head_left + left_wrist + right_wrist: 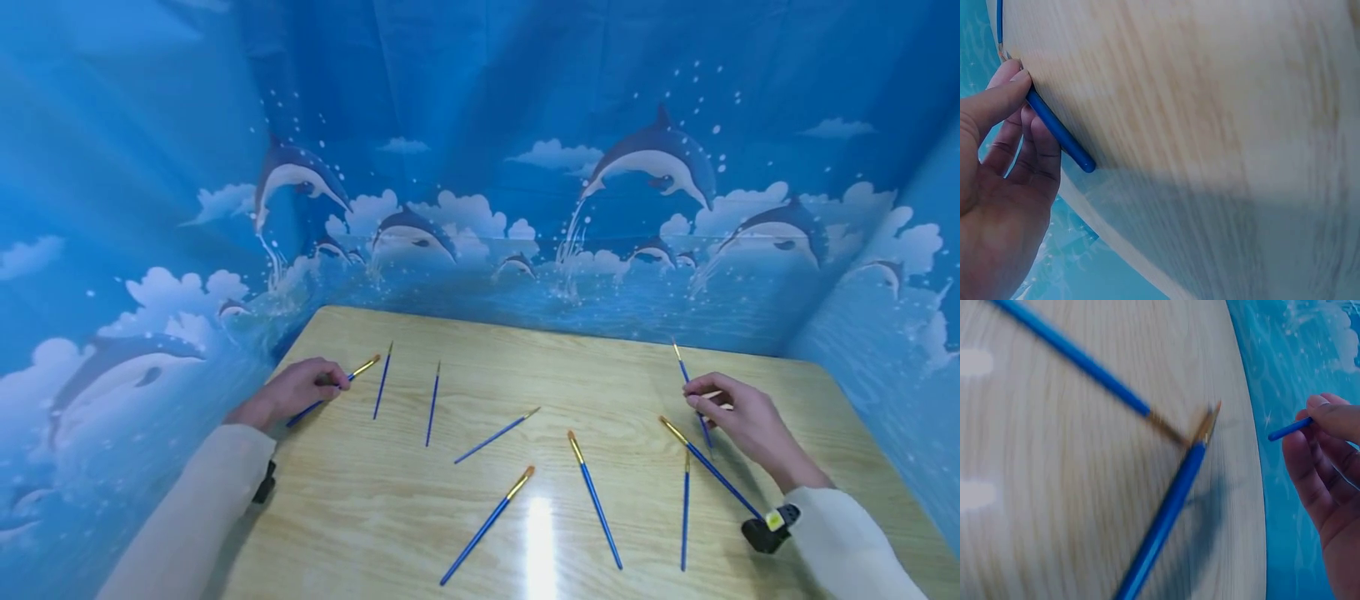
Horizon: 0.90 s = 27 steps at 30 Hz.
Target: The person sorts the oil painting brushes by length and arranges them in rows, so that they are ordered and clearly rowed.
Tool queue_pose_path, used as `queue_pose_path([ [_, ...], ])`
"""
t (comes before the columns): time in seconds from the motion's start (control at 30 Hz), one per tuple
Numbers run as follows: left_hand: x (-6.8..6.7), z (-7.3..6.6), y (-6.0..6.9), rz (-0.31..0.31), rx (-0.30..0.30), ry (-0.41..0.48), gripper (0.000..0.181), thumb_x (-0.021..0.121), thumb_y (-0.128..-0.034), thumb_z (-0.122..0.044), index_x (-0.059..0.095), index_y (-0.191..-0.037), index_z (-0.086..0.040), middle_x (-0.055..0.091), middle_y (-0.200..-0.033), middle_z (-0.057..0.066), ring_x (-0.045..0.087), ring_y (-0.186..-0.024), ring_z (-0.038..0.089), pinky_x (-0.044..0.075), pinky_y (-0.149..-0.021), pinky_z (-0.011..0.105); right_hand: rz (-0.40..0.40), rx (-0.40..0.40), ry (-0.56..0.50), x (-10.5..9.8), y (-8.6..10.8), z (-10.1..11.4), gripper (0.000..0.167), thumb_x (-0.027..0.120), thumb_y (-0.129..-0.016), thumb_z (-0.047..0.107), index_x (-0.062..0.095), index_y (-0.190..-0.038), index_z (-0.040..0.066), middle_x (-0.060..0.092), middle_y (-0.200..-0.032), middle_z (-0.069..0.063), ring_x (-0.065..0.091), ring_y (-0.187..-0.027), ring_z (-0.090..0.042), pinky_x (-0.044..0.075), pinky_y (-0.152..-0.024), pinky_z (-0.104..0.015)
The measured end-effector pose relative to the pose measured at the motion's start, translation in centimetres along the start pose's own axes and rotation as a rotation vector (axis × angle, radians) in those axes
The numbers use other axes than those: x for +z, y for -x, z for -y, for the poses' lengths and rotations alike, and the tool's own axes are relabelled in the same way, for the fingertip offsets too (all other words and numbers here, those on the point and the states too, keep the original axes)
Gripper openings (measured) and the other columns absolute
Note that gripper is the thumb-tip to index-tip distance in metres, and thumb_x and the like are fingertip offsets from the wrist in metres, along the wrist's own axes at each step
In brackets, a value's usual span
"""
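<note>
At the table's far left, my left hand (300, 390) pinches a flat-tipped paintbrush (366, 366) with a blue handle and gold ferrule. The left wrist view shows thumb and fingers on its blue handle (1063, 134), close over the wood; whether it touches the table I cannot tell. On the far right, my right hand (738, 412) holds a thin blue paintbrush (682, 367) between thumb and fingertips, its tip pointing away from me. Its handle end (1288, 429) sticks out below the fingers in the right wrist view. Nearest that hand lies a wide paintbrush (712, 471), its ferrule by the tip of a thin paintbrush (686, 517).
More paintbrushes lie spread on the wooden table (337, 500): thin ones (382, 383) near the left hand, a slanted thin one (495, 437) in the middle, and wider ones (486, 529) toward the front. A blue dolphin-print curtain (465, 125) surrounds the table's back and sides.
</note>
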<state>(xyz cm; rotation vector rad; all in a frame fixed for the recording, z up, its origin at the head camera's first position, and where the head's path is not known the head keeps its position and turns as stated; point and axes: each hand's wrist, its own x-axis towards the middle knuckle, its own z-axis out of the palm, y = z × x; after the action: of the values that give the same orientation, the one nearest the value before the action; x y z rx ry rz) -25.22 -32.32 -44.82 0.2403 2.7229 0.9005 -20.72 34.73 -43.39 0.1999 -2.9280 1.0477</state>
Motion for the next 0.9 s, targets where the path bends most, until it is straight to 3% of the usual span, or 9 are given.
queue_pose_path([
  [0.3, 0.1, 0.0, -0.1, 0.01, -0.028, 0.025, 0.016, 0.062, -0.1089, -0.004, 0.073, -0.119, -0.009, 0.069, -0.124, 0.015, 0.062, -0.12, 0.034, 0.05, -0.105, 0.059, 0.056, 0.101, -0.229, 2.5, -1.8, 2.7, 0.043, 0.06, -0.114, 0.031, 0.06, -0.145, 0.001, 0.068, -0.134, -0.025, 0.074, -0.093, -0.019, 0.064, -0.077, -0.032],
  [0.43, 0.0, 0.0, 0.0, 0.013, -0.031, 0.025, 0.016, 0.062, -0.1089, -0.004, 0.073, -0.119, -0.008, 0.069, -0.124, 0.016, 0.062, -0.119, 0.034, 0.051, -0.104, 0.059, 0.063, 0.11, -0.324, 4.1, -2.7, 4.1, 0.042, 0.055, -0.116, 0.027, 0.058, -0.148, 0.0, 0.065, -0.137, -0.027, 0.076, -0.097, -0.02, 0.065, -0.079, -0.032],
  [0.8, 0.0, 0.3, -0.1, 0.025, 0.007, 0.033, 0.016, 0.062, -0.1091, -0.004, 0.073, -0.12, -0.006, 0.069, -0.122, 0.016, 0.062, -0.115, 0.032, 0.052, -0.1, 0.055, 0.107, 0.098, -0.476, 7.4, -4.9, 6.6, 0.038, 0.059, -0.114, 0.016, 0.057, -0.145, -0.006, 0.061, -0.135, -0.029, 0.073, -0.09, -0.012, 0.067, -0.077, -0.035],
  [0.9, 0.0, 0.4, -0.1, 0.023, -0.006, 0.039, 0.016, 0.062, -0.1094, -0.004, 0.073, -0.12, -0.008, 0.069, -0.122, 0.015, 0.062, -0.115, 0.031, 0.052, -0.101, 0.055, 0.113, 0.094, -0.486, 8.2, -5.4, 7.3, 0.037, 0.061, -0.113, 0.015, 0.058, -0.143, -0.007, 0.061, -0.133, -0.028, 0.072, -0.087, -0.011, 0.067, -0.077, -0.034],
])
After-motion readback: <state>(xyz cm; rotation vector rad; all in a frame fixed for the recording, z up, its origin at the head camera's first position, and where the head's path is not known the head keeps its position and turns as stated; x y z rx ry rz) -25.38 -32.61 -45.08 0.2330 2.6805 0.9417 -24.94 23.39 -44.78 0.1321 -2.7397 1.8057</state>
